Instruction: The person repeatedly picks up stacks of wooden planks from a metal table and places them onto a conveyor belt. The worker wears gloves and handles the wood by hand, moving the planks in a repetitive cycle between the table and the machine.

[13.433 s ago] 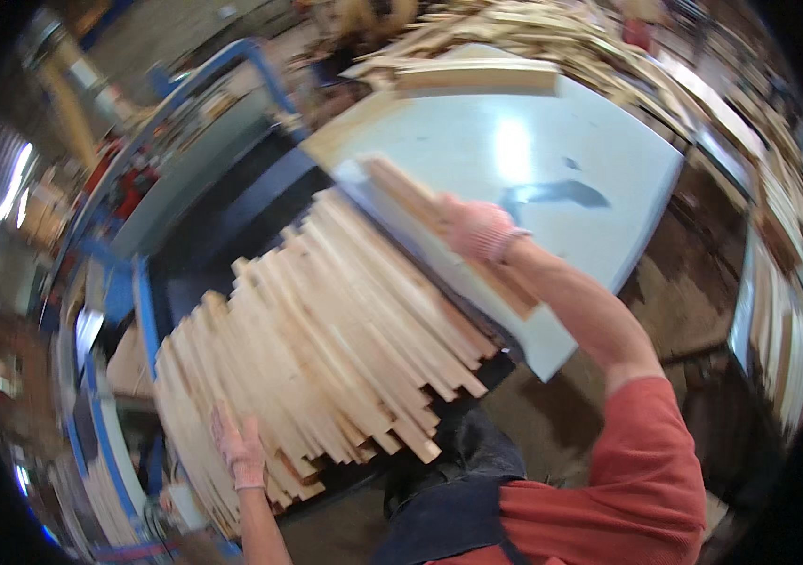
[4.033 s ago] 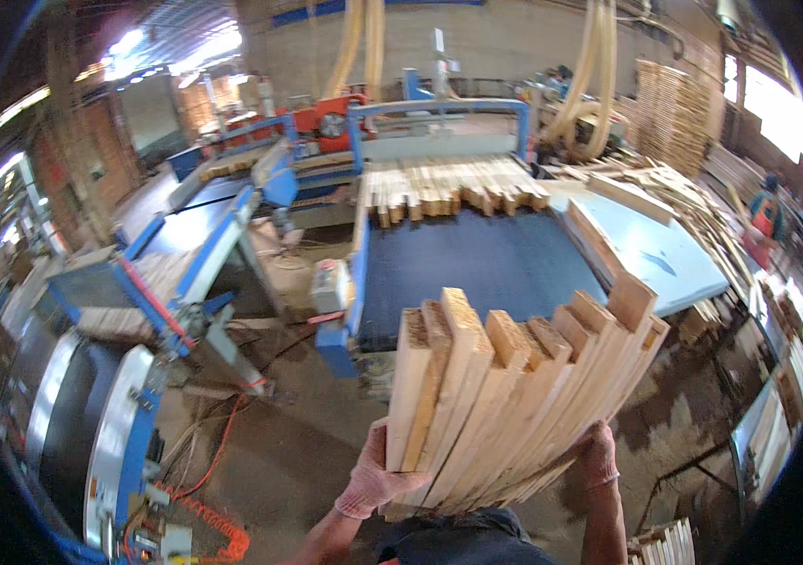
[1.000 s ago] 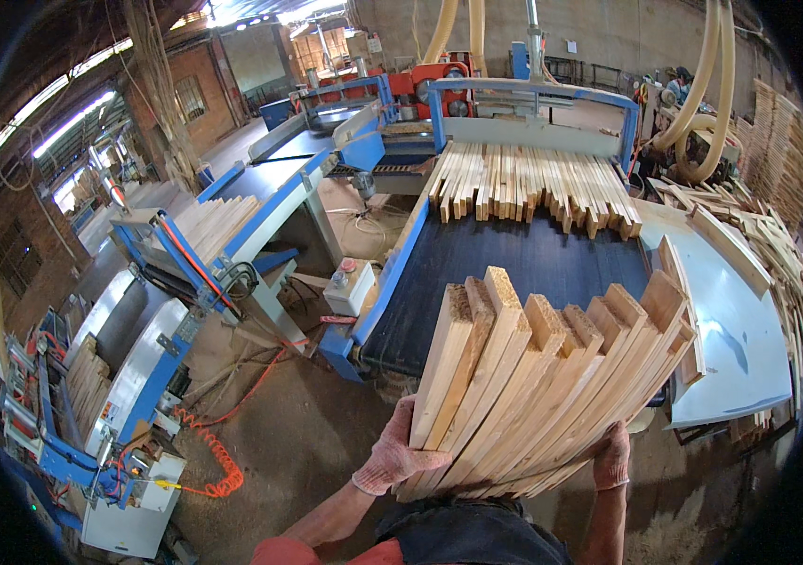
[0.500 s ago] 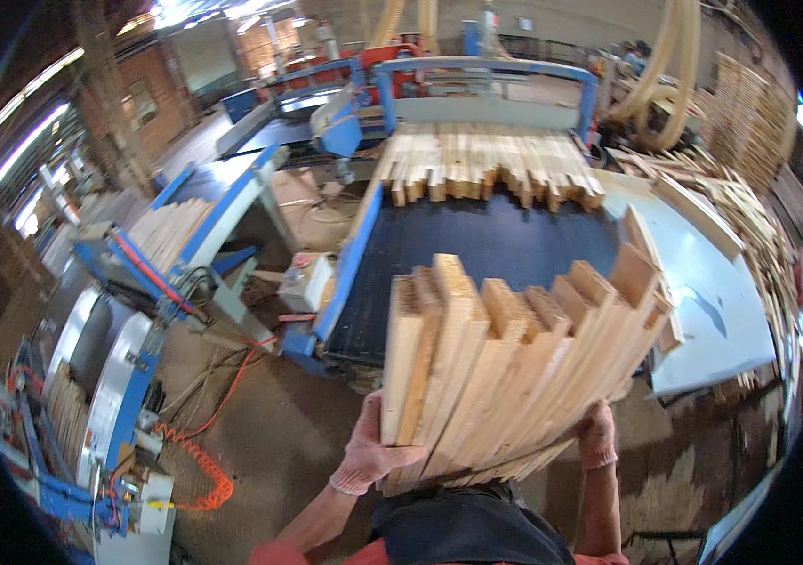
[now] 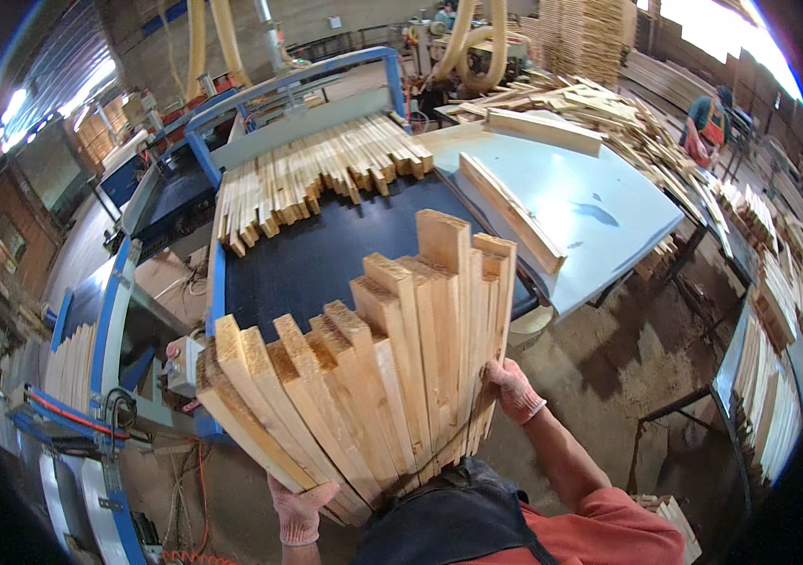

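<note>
A wide bundle of pale wooden slats (image 5: 385,377) of uneven lengths stands tilted against my dark apron (image 5: 449,523). My left hand (image 5: 300,510), in a pinkish knit glove, grips the bundle's lower left edge. On the right side my gloved right hand (image 5: 516,390) presses against the outer slats, so the bundle is squeezed between both hands. Behind the slats' upper ends lies a black conveyor belt (image 5: 293,259) in a blue frame. Across its far part rests a row of similar slats (image 5: 321,169) with a ragged near edge.
Right of the belt is a pale metal table (image 5: 599,202) with a loose board (image 5: 514,212) along its near side. Beyond it are heaped wood strips (image 5: 627,118), and a person (image 5: 706,127) stands at the far right. A control box (image 5: 182,365) sits at the belt's left corner.
My view has turned to the right, bringing more of the metal table and right-hand racks into sight. The bundle stays between both hands, its upper ends leaning differently.
</note>
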Tool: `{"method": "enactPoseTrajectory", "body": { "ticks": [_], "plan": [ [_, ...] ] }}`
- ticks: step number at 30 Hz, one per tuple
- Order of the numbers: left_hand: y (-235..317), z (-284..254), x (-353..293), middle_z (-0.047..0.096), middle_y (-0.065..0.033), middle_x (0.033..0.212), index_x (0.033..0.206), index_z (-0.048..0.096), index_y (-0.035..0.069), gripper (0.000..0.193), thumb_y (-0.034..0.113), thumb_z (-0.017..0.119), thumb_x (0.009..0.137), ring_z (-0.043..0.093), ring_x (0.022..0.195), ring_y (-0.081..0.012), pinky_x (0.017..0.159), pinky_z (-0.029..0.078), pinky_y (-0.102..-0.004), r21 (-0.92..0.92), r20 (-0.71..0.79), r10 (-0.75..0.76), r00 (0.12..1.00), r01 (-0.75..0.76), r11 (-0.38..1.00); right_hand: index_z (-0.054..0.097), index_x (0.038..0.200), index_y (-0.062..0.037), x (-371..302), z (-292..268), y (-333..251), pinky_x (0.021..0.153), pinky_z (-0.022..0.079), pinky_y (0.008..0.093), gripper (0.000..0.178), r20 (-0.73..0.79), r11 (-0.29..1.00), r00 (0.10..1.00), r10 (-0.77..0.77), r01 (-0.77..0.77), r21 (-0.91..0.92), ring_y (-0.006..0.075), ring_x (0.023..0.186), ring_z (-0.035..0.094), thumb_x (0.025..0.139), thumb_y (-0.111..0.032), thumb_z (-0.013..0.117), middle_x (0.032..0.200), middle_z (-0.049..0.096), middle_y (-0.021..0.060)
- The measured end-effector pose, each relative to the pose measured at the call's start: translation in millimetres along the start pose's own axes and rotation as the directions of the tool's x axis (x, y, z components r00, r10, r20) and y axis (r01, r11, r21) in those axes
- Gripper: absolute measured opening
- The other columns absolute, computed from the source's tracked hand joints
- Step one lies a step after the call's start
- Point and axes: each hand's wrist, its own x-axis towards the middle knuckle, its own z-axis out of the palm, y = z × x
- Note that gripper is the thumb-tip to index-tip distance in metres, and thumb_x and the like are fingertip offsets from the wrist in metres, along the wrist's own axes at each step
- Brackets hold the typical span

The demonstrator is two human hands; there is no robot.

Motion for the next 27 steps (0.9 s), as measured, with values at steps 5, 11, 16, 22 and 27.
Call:
{"method": "enactPoseTrajectory", "body": {
  "ticks": [5, 11, 16, 22, 27],
  "plan": [
    [-1, 3, -3, 0.067, -0.0087, 0.132, 0.15, 0.049, 0.004, 0.102, 0.006, 0.09, 0.056, 0.068, 0.12, -0.0271, 0.106, 0.056, -0.0463, -0.002, -0.016, 0.029, 0.999, -0.029, 1.0, 0.068, 0.102, -0.0086, -1, -5, -2, 0.074, 0.044, 0.0295, 0.04, 0.038, 0.997, 0.999, 0.027, -0.024, -0.074, 0.0102, 0.081, 0.053, 0.097, -0.048, 0.073, 0.089, 0.06, -0.0032],
    [3, 6, -7, 0.065, -0.0102, 0.132, 0.149, 0.05, 0.004, 0.1, 0.006, 0.087, 0.056, 0.067, 0.119, -0.0263, 0.104, 0.057, -0.046, 0.07, -0.01, 0.066, 0.998, -0.065, 0.995, 0.068, 0.104, -0.0072, -1, -8, -4, 0.074, 0.045, 0.0295, 0.04, 0.046, 0.997, 0.996, 0.072, -0.071, -0.04, 0.0103, 0.082, 0.054, 0.097, -0.046, 0.075, 0.091, 0.062, -0.0023],
    [8, 14, -7, 0.065, -0.0109, 0.134, 0.151, 0.05, 0.003, 0.101, 0.005, 0.085, 0.056, 0.067, 0.12, -0.0273, 0.104, 0.057, -0.0463, -0.042, -0.033, 0.017, 0.999, -0.019, 0.999, 0.07, 0.105, -0.0068, 2, -9, -2, 0.074, 0.045, 0.0297, 0.042, 0.06, 0.999, 0.997, 0.048, -0.046, -0.023, 0.0097, 0.08, 0.054, 0.097, -0.048, 0.076, 0.088, 0.061, -0.0035],
    [20, 26, -10, 0.063, -0.0124, 0.136, 0.153, 0.048, 0.002, 0.103, 0.005, 0.081, 0.056, 0.067, 0.12, -0.0288, 0.106, 0.057, -0.047, 0.002, -0.059, 0.051, 0.997, -0.051, 0.999, 0.07, 0.105, -0.0069, 6, -14, 5, 0.073, 0.046, 0.0294, 0.041, 0.107, 0.997, 0.992, 0.066, -0.07, 0.036, 0.0095, 0.077, 0.053, 0.097, -0.046, 0.078, 0.087, 0.061, -0.0039],
    [18, 27, -8, 0.064, -0.0121, 0.133, 0.152, 0.048, 0.001, 0.1, 0.006, 0.08, 0.057, 0.067, 0.116, -0.0285, 0.104, 0.057, -0.0471, -0.049, -0.014, 0.09, 0.996, -0.091, 0.995, 0.069, 0.105, -0.0076, 8, -12, 8, 0.073, 0.046, 0.0302, 0.04, 0.09, 0.996, 0.995, 0.034, -0.041, 0.074, 0.0093, 0.076, 0.052, 0.098, -0.046, 0.078, 0.087, 0.06, -0.0033]
  ]
}}
